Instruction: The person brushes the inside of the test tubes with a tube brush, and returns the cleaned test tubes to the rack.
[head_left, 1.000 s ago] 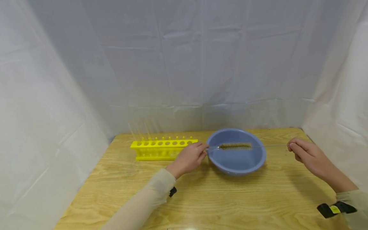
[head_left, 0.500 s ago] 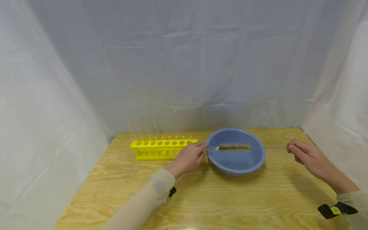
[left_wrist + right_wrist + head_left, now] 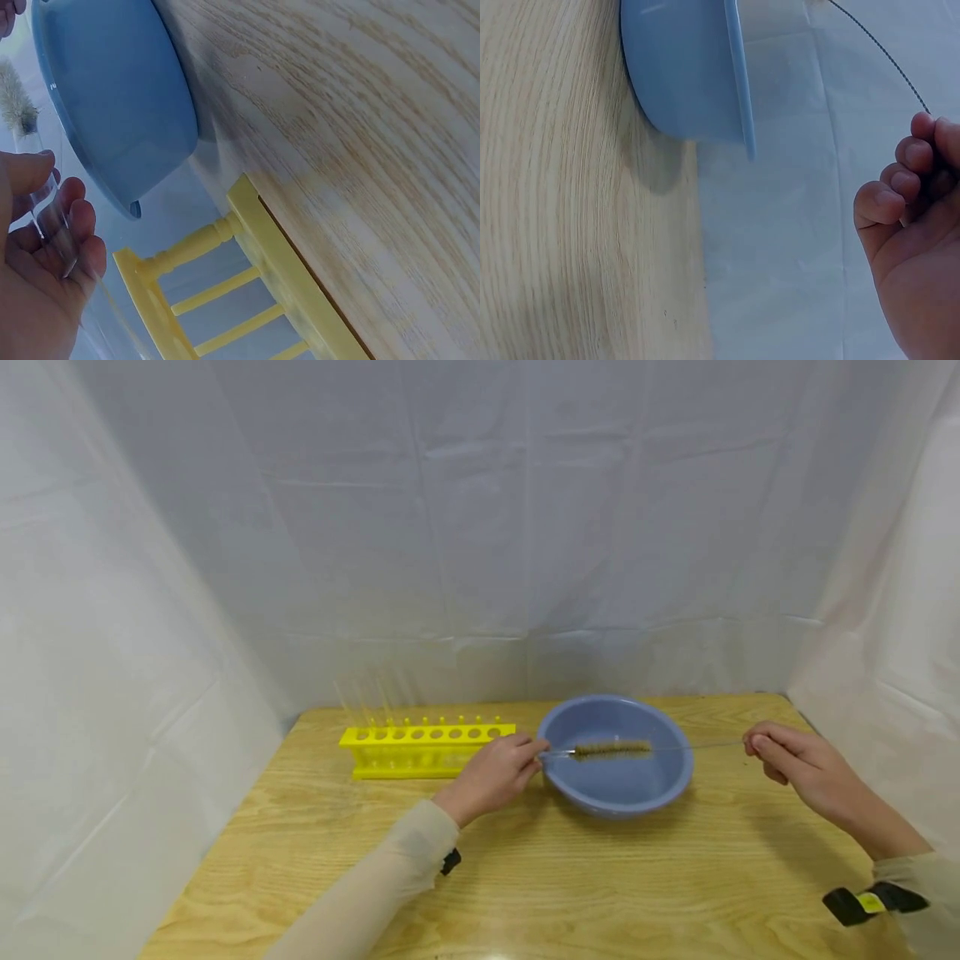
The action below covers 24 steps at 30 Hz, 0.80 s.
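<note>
My left hand [image 3: 498,772] holds a clear glass test tube [image 3: 49,217] between thumb and curled fingers, its mouth toward the right. At that mouth sit the tan bristles of a test tube brush [image 3: 613,749], most of them outside the glass. My right hand [image 3: 798,764] pinches the far end of the brush's thin twisted wire handle [image 3: 881,49], which bows a little in the right wrist view. Tube and brush lie in one line above the blue basin [image 3: 618,789].
A yellow test tube rack [image 3: 420,752] stands left of the basin, with several clear tubes [image 3: 367,697] upright at its left end. The wooden table [image 3: 570,885] is bordered by white sheeting [image 3: 480,527] at the back and sides.
My right hand has shifted slightly left with the wire handle. The left hand, basin and rack stay nearly where they were.
</note>
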Motion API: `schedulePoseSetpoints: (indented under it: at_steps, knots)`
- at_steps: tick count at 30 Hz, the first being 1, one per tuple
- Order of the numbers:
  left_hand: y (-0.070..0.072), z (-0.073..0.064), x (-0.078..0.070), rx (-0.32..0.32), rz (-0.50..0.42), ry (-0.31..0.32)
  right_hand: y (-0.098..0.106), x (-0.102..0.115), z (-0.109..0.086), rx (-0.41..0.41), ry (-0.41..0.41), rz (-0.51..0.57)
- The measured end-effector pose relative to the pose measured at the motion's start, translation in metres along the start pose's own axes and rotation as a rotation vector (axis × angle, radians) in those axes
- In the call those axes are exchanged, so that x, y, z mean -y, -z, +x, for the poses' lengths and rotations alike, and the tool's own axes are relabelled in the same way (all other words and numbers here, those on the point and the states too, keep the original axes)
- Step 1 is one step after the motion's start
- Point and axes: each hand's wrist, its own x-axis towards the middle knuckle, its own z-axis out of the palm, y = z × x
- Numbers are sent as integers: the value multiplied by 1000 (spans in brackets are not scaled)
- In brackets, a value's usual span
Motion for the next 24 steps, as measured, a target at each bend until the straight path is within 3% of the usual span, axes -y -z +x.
schedulePoseSetpoints:
  at_steps: [4,8,12,16,24]
  knots:
    - [0,2,-4,18,-11,-20,-7,-3,4,27,35,26]
    - [0,6,-8,54,-9,-44,-16,-3,9,52,13,5]
    - [2,8,-11,65,0,-32,-23,1,14,52,-26,-48]
    - [4,10,-13,75,1,-23,-29,2,21,63,-6,-104]
    - [3,20,-21,85,27,-17,-45,9,32,71,-46,-139]
